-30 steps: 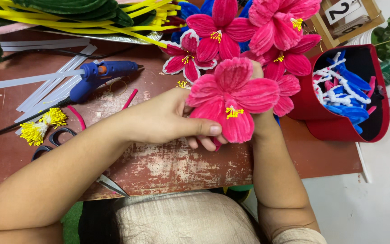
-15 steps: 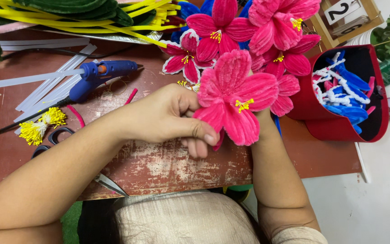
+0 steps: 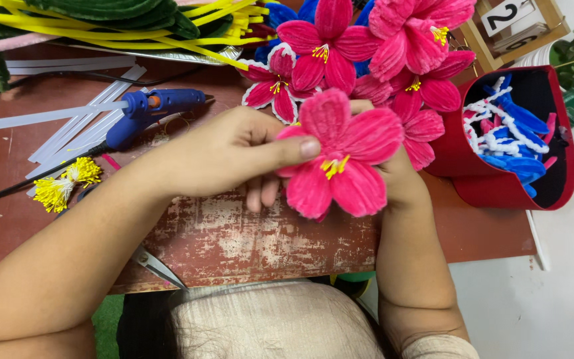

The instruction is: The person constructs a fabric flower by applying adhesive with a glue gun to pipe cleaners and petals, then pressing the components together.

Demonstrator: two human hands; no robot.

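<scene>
Holding pink flower (image 3: 341,158) | left hand (image 3: 234,156); right hand (image 3: 398,183)

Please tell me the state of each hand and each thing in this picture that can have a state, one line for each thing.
Left hand: pinching a petal of the pink fuzzy flower, thumb on top.
Right hand: behind the flower, holding it up.
Pink fuzzy flower with yellow centre: held above the table, petals spread open.
Blue glue gun: lying on its side, untouched.
Red heart-shaped box: open, with blue and white pieces inside.
Yellow stamen bundle: lying loose.
</scene>
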